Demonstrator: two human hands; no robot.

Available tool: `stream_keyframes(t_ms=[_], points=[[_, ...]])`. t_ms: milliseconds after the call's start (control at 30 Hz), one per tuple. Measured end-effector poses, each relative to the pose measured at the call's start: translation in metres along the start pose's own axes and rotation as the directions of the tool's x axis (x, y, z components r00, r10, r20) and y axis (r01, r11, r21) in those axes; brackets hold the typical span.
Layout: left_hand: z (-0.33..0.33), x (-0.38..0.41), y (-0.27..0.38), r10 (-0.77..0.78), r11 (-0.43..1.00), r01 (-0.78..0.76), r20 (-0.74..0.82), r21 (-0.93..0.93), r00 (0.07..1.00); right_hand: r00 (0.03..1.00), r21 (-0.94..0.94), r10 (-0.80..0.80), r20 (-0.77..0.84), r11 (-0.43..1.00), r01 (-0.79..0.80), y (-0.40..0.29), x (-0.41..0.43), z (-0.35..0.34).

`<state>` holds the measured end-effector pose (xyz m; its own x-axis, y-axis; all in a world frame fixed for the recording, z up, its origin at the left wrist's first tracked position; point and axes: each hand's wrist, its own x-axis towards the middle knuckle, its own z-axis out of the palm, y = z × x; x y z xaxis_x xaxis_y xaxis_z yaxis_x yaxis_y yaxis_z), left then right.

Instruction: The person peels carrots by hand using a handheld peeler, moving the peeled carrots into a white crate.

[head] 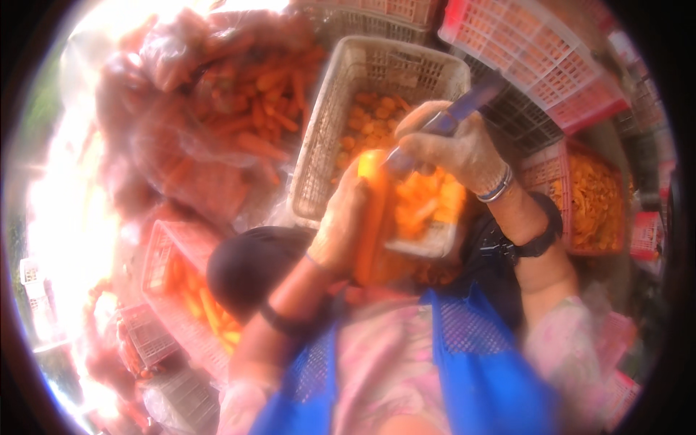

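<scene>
In the head view, my gloved left hand (341,223) grips a long carrot (372,217) held lengthwise in front of me; its upper end is bright yellow-orange. My gloved right hand (454,142) is closed around a tool with a blue-grey handle (472,100), perhaps a knife or peeler; blur hides its exact kind. The tool's lower end is close beside the carrot's upper part; whether they touch cannot be told. Below my right hand lie bright orange carrot pieces (427,204). Beyond both hands stands a dirty white plastic crate (315,147) with carrot pieces (375,122) inside.
Whole carrots (272,103) in clear plastic bags are piled at the upper left. A pink crate (168,272) of carrots stands at left, a red crate (568,201) of orange peelings or slices at right. A red and white crate (538,54) sits at upper right.
</scene>
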<state>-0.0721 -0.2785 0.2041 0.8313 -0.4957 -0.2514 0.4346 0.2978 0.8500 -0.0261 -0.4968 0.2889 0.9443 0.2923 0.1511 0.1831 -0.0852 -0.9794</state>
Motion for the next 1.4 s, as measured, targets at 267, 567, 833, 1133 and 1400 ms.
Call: stream_keyframes(t_ms=[267, 567, 833, 1133, 1400], points=[[0.013, 0.003, 0.014, 0.138, 0.985, -0.135, -0.026, 0.106, 0.990, 0.973, 0.125, 0.120, -0.198, 0.987, -0.097, 0.013, 0.016, -0.015], [-0.001, -0.001, 0.013, 0.428, 0.666, -0.404, 0.123, 0.627, 0.896, 0.970, 0.132, 0.043, -0.240, 0.991, -0.012, 0.003, -0.003, 0.009], [0.006, -0.011, 0.021, 0.061, 0.977, -0.064, -0.019, -0.202, 0.998, 0.912, 0.324, 0.215, -0.348, 0.941, -0.098, 0.027, 0.024, -0.034], [0.007, -0.011, 0.028, -0.036, 0.787, 0.255, 0.370, -0.562, 0.928, 0.904, 0.225, 0.146, -0.403, 0.973, -0.057, 0.044, 0.031, -0.028], [0.013, -0.005, 0.031, 0.096, 0.995, -0.096, 0.009, 0.001, 0.995, 0.944, 0.260, 0.109, -0.313, 0.965, -0.025, 0.022, 0.013, -0.014]])
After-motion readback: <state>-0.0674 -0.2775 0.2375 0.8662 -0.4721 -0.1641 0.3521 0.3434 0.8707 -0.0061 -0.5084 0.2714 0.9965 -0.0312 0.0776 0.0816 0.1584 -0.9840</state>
